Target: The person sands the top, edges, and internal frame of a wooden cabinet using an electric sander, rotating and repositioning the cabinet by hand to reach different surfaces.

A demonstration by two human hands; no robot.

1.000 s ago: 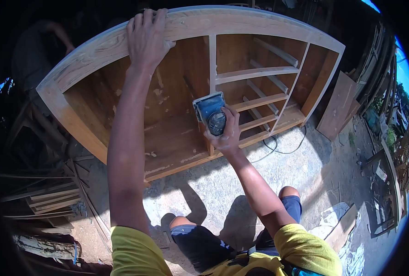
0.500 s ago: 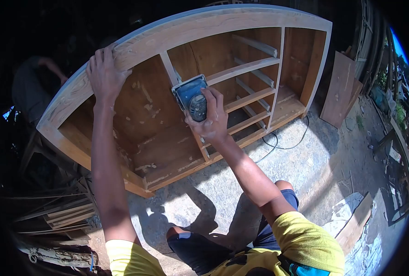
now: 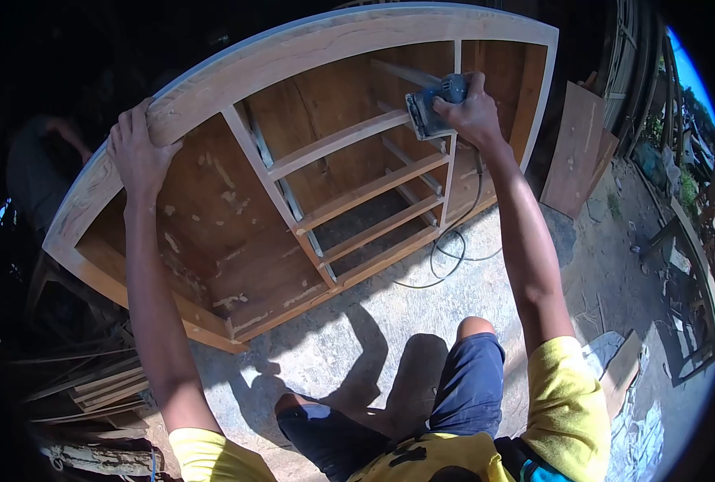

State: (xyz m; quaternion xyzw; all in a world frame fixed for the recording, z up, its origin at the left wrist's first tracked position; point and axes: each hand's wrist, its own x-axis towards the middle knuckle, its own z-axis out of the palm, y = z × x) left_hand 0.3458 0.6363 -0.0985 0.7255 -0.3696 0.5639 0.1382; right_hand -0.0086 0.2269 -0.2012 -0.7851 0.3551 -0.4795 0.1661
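Note:
My right hand (image 3: 478,119) is closed round a blue electric palm sander (image 3: 426,116). The sander's pad is at the right end of the upper drawer rail (image 3: 341,143), where it meets the right-hand upright. A wooden cabinet (image 3: 293,74) with an open front and bare drawer rails stands before me. My left hand (image 3: 142,153) grips its top edge on the left, fingers over the edge and thumb on the front face. Pale patches mark the brown wood inside the left compartment (image 3: 221,193). A dark cord (image 3: 446,277) hangs from the sander and loops on the floor.
Wooden boards (image 3: 573,149) lean at the right. A stack of wood strips (image 3: 104,386) lies at lower left. Another person (image 3: 40,169) is in the shade behind the cabinet's left end. Sunlit concrete floor (image 3: 317,345) lies between my knees and the cabinet.
My right hand has carried the sander rightwards and up, from the left upright to the right one. My left hand still grips the top edge. The view has shifted slightly.

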